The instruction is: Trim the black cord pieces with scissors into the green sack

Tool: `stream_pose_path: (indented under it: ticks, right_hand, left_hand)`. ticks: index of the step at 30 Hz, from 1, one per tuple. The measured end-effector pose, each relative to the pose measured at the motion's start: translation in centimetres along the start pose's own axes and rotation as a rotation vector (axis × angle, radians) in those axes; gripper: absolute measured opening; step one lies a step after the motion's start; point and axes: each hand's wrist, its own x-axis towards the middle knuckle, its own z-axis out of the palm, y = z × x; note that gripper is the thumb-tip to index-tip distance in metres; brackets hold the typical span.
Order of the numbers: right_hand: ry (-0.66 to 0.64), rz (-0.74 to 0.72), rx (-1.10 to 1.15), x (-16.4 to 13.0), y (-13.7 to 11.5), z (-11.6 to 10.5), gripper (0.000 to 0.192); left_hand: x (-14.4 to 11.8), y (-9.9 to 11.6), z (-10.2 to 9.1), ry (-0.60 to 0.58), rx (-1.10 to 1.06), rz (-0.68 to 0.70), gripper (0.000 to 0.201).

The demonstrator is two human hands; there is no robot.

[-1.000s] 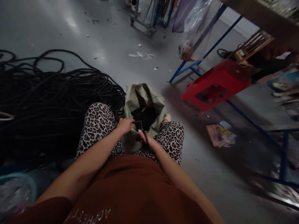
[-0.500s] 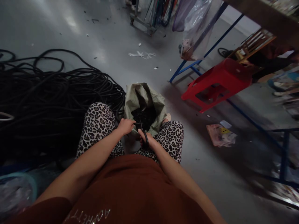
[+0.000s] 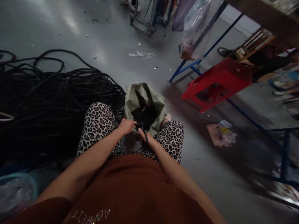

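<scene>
I sit with an open green woven sack [image 3: 140, 96] between my knees; dark small pieces fill its inside. My left hand [image 3: 126, 126] pinches a thin black cord end at the sack's near rim. My right hand [image 3: 147, 140] grips black-handled scissors [image 3: 144, 134], blades pointing up toward the cord just over the sack's mouth. The two hands are a few centimetres apart. A big heap of black cord [image 3: 46, 99] lies on the floor to my left, touching my left knee.
A red plastic stool [image 3: 217, 82] lies tipped on the floor at right, beside blue metal table legs [image 3: 201, 51]. A clear plastic bag [image 3: 195, 31] hangs from the frame. Paper packets [image 3: 220, 133] lie on the grey floor at right. Scraps litter the floor ahead.
The hands stay over the sack's mouth. The short cord piece seen standing out between them a second ago is no longer visible, and the scissors' blades have shifted slightly.
</scene>
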Motion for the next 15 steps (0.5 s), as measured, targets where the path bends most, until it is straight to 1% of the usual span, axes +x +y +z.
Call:
stream_pose_path:
  ticks: [4,9,15]
  right_hand:
    - [0.013,-0.007,0.026,-0.36,-0.19,-0.05,0.055]
    - [0.001,-0.014,0.001,-0.78,-0.26,-0.07,0.055]
    - [0.039,-0.018,-0.032,-0.71,-0.11,-0.02,0.054]
  left_hand:
    - [0.14,-0.12,0.16,0.017,-0.016,0.003,0.033]
    - [0.28,-0.32,0.43,0.026,-0.031,-0.008,0.033]
    - [0.27,-0.3,0.39,0.015,-0.033,-0.018,0.033]
